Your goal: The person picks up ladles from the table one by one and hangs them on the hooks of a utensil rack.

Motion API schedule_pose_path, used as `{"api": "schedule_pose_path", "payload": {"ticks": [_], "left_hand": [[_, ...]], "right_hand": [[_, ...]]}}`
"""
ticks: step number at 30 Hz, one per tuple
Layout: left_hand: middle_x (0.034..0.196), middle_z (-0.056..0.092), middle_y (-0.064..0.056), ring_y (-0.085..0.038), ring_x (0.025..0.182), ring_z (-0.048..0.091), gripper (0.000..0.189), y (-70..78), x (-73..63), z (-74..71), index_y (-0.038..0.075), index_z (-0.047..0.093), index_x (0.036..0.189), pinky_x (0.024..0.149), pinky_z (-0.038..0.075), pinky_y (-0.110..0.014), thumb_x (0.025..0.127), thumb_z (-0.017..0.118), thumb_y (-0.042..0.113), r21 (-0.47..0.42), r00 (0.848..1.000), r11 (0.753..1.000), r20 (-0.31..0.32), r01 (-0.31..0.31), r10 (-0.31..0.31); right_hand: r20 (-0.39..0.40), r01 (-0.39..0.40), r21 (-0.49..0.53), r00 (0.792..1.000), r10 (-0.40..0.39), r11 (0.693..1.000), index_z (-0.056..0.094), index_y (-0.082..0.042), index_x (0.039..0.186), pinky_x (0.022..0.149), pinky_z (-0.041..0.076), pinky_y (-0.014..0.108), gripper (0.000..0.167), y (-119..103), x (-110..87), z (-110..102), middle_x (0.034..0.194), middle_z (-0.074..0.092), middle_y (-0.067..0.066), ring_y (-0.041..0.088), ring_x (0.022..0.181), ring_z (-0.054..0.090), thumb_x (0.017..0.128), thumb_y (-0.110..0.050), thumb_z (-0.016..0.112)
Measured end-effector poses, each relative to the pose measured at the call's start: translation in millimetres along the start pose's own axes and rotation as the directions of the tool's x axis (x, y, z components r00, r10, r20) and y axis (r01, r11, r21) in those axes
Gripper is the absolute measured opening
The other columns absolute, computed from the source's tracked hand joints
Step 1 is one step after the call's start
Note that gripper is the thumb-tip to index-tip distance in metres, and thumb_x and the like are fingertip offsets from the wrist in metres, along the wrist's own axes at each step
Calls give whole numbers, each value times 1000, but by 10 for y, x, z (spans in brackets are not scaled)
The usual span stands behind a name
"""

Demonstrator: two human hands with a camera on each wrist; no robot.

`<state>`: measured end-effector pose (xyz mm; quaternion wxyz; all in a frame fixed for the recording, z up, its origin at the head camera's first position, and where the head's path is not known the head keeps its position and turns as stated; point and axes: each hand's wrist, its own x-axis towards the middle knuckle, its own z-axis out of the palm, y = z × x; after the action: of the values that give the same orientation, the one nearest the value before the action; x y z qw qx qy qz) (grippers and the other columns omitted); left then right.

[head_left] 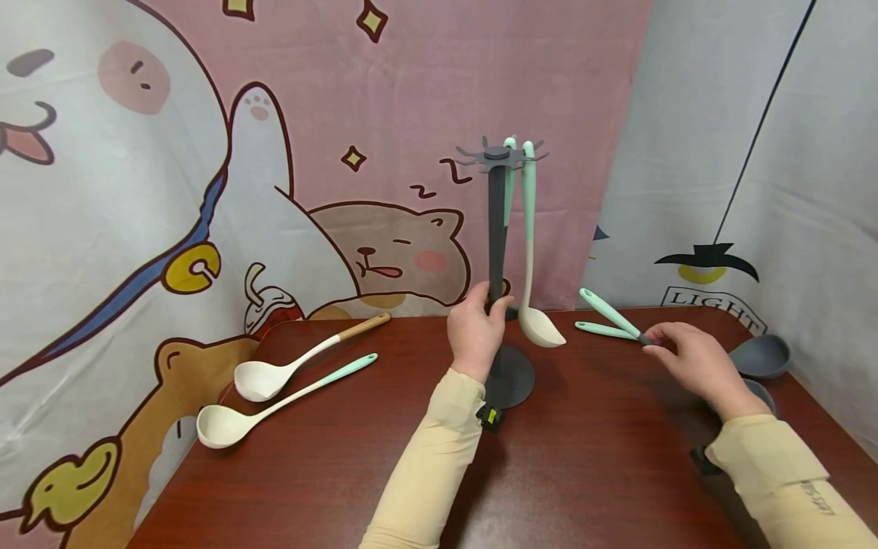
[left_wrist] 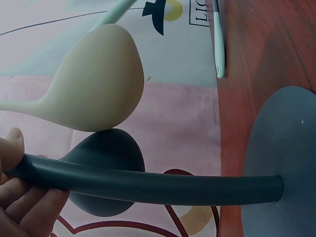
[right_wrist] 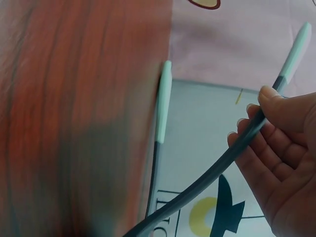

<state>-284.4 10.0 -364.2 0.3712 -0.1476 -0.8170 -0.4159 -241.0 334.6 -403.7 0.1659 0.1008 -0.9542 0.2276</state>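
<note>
My left hand (head_left: 475, 332) grips the dark grey post (left_wrist: 197, 189) of an upright utensil stand, partway up above its round base (head_left: 516, 381). From the stand's hooked top (head_left: 495, 156) hang a cream ladle (head_left: 540, 329) with a mint handle and a dark grey ladle (left_wrist: 106, 148), partly behind the post. At the right, my right hand (head_left: 703, 367) pinches the dark shaft of another mint-handled ladle (right_wrist: 212, 170), its handle tilted up and away. A similar mint-handled ladle (right_wrist: 163, 106) lies on the table beside it.
On the left of the brown table (head_left: 329, 488) lie a white ladle (head_left: 262, 380) with a wooden-look handle and a cream ladle (head_left: 222, 427) with a mint handle. Dark ladle bowls (head_left: 764, 356) sit at the right edge. A printed cloth (head_left: 384, 91) hangs behind.
</note>
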Motion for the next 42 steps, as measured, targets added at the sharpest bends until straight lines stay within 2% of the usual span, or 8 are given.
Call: {"api": "schedule_pose_path", "payload": {"ticks": [9, 18, 22, 26, 29, 35, 38, 42], "left_hand": [[73, 68, 0, -11, 54, 59, 19, 4, -4, 0, 12, 70, 97, 53, 46, -26, 86, 79, 24, -3, 1000, 1000, -7, -4, 4], [74, 68, 0, -12, 55, 60, 20, -7, -8, 8, 11, 70, 97, 53, 46, -27, 87, 78, 26, 2, 1000, 1000, -11, -16, 16], [75, 68, -1, -12, 55, 60, 20, -11, -4, 9, 11, 70, 97, 54, 47, -28, 86, 79, 24, 0, 1000, 1000, -14, -21, 21], [76, 69, -1, -12, 56, 61, 20, -15, -1, 9, 11, 70, 98, 54, 47, -27, 85, 80, 23, 3, 1000, 1000, -14, -20, 20], [76, 68, 0, -12, 56, 60, 20, -15, -1, 10, 11, 70, 98, 54, 47, -27, 86, 79, 24, 7, 1000, 1000, -6, -16, 16], [75, 68, -1, -13, 56, 61, 21, -8, 3, 7, 11, 69, 98, 55, 47, -28, 86, 79, 26, 4, 1000, 1000, 1, -18, 18], [74, 68, -1, -13, 56, 61, 21, -13, 6, 8, 11, 69, 97, 55, 47, -28, 86, 79, 26, 11, 1000, 1000, -1, -21, 21], [75, 68, 0, -12, 57, 61, 20, -24, 7, 9, 11, 69, 97, 55, 47, -28, 86, 79, 26, 16, 1000, 999, -6, -29, 29]], "right_hand": [[-70, -5, 80, 997, 10, 997, 65, -2, 104, 73, 44, 51, 19, -224, 63, -7, 97, 62, 15, 31, 87, 55, 89, -10, 74], [-202, 17, 113, 979, 6, 993, 62, 3, 108, 75, 44, 54, 21, -391, 114, 1, 100, 62, 20, 35, 88, 57, 92, -9, 71], [-236, 11, 130, 972, 21, 991, 62, 1, 106, 68, 47, 42, 20, -476, 151, -25, 97, 61, 16, 28, 83, 58, 93, -11, 71], [-220, 1, 184, 975, 40, 983, 61, -2, 107, 54, 50, 26, 21, -553, 185, -71, 96, 57, 13, 16, 73, 58, 94, -15, 70], [-217, 2, 205, 975, 44, 979, 61, -2, 109, 49, 51, 22, 21, -604, 206, -97, 96, 55, 12, 13, 72, 57, 94, -14, 69], [-293, 46, 161, 956, 3, 986, 62, 1, 107, 71, 45, 35, 21, -734, 251, -131, 98, 58, 16, 28, 88, 55, 92, -9, 71], [-323, 70, 163, 946, -14, 984, 63, 2, 107, 74, 41, 27, 21, -794, 272, -152, 98, 59, 16, 29, 87, 57, 91, -7, 72], [-350, 89, 174, 937, -23, 981, 64, 1, 107, 70, 38, 12, 20, -871, 302, -193, 97, 60, 14, 22, 83, 57, 90, -6, 72]]}}
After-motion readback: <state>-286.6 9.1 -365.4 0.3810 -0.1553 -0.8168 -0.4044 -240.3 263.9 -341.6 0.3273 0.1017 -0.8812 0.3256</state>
